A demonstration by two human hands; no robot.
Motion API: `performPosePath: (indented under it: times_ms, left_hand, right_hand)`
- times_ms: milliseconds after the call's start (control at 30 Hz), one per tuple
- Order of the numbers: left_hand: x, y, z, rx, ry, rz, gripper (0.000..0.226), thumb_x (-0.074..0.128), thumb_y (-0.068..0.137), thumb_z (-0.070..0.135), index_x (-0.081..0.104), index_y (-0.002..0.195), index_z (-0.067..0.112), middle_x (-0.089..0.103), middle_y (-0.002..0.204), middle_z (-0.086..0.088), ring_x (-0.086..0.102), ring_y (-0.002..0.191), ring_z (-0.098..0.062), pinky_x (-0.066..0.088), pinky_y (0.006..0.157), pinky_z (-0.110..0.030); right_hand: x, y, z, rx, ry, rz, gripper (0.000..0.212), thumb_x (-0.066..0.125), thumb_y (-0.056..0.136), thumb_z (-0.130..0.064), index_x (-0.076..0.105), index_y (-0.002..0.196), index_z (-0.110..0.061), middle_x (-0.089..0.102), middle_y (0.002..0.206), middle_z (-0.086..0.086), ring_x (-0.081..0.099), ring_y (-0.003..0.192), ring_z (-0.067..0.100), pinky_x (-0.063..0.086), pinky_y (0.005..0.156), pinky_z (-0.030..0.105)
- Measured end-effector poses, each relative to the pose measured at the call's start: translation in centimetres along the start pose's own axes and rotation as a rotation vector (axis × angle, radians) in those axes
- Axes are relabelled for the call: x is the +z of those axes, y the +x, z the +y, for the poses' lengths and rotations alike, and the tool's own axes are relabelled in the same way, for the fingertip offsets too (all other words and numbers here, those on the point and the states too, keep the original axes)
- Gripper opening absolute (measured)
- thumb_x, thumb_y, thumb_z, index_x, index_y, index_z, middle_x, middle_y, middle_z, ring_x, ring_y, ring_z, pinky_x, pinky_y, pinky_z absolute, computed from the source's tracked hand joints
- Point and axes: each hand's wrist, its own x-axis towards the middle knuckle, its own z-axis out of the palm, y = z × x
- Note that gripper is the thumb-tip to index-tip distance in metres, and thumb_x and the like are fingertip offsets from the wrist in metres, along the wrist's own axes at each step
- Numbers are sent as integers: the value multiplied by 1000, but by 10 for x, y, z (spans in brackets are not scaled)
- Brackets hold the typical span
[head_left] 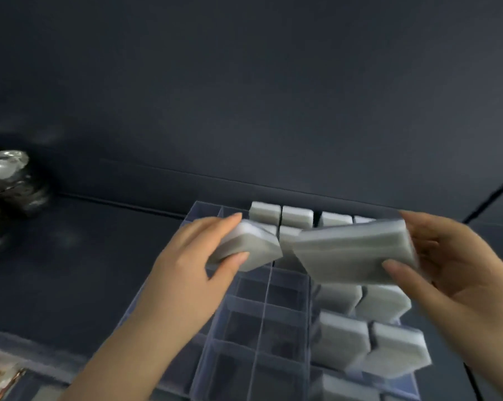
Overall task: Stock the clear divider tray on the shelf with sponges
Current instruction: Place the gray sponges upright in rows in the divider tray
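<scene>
A clear divider tray (269, 314) sits on a dark shelf, running away from me. Several white wrapped sponges stand upright in its right-hand cells (343, 337) and along its far row (296, 217). The middle and left cells hold nothing. My left hand (192, 273) grips one white sponge (246, 247) between thumb and fingers, tilted above the far left part of the tray. My right hand (450, 264) holds a stack of wrapped sponges (354, 250) over the tray's right side, thumb across the front. The image is blurred by motion.
Shiny silver foil-wrapped items (7, 180) are piled at the far left of the shelf. A dark back wall (244, 96) rises just behind the tray. Another clear tray edge and red-and-white packaging (1, 380) lie at the bottom left.
</scene>
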Motion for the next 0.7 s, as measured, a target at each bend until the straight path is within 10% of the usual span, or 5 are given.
performPosePath:
  times_ms: [167, 700]
  left_hand:
    - [-18, 16, -39, 31, -87, -30, 44, 70, 80, 29, 60, 121, 18, 51, 112, 25, 41, 107, 22, 30, 90, 1]
    - [-19, 28, -70, 130, -250, -225, 46, 65, 75, 24, 62, 119, 13, 58, 109, 12, 42, 102, 23, 29, 85, 4]
  right_hand:
    - [32, 7, -16, -12, -442, -81, 44, 74, 72, -23, 54, 105, -46, 59, 99, -30, 51, 97, -15, 32, 82, -3]
    - [97, 19, -19, 167, -847, -321, 41, 58, 89, -25, 46, 128, -28, 51, 127, -11, 37, 120, 12, 27, 83, 15]
